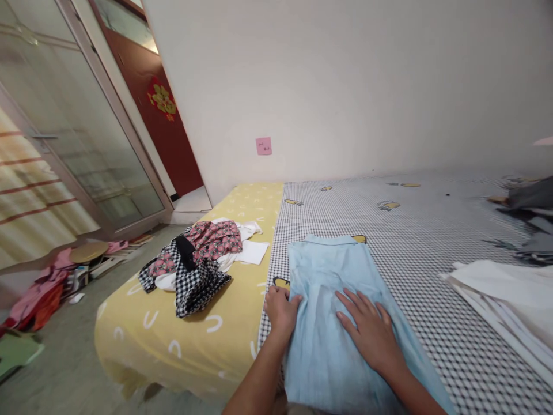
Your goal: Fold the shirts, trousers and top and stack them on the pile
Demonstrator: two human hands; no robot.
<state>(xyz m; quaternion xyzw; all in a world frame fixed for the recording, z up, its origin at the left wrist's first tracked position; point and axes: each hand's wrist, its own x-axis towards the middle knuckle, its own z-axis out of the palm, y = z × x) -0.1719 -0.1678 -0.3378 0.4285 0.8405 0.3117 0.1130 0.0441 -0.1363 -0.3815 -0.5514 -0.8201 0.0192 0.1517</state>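
Note:
A light blue collared shirt (324, 271) lies on the checked cover, narrowed lengthwise, its collar toward the wall and its lower end toward me. At its left edge is my left hand (281, 308), fingers curled and thumb against the cloth, closed on that edge. My right hand (367, 328) rests palm down on the middle of the shirt, fingers spread. Creases run along the cloth between the two hands.
A heap of patterned clothes (203, 253) sits on the yellow sheet (173, 346) to the left. White folded cloth (510, 294) and dark clothes (533, 213) lie at right on the checked cover (415, 242). A pink note (263, 146) is on the wall. Items clutter the floor at left.

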